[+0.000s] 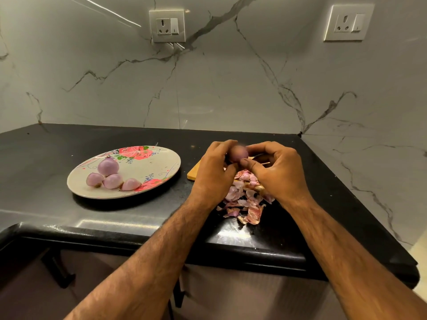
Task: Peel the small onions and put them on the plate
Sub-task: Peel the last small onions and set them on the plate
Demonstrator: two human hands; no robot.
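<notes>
Head view, single frame.

- Small onion [238, 154]: held in the air between both hands, above the far end of the peel pile [245, 202] and the wooden board [193, 173]. It is blurred and partly covered; its long axis and the way its tip points cannot be told.
- Left hand [213, 174]: fingers [221, 146] curled round the onion's left side.
- Right hand [279, 172]: thumb and fingertips pinch the onion's right and lower side; the other fingers are bent.
- Plate [152, 161], floral, on the black worktop [104, 220], left of the hands and well apart from them. Four peeled onions lie in a cluster on its left half, touching or nearly so.
  - Largest onion [108, 166]: tip points toward the far rim.
  - Rightmost onion [130, 184]: on its side, long axis left to right, pointed end to the right.
  - Leftmost onion [94, 179] and middle onion [113, 181]: root ends toward the near rim.
- Peels: pink and papery, loose heap on the worktop under the wrists, partly over the board.
</notes>
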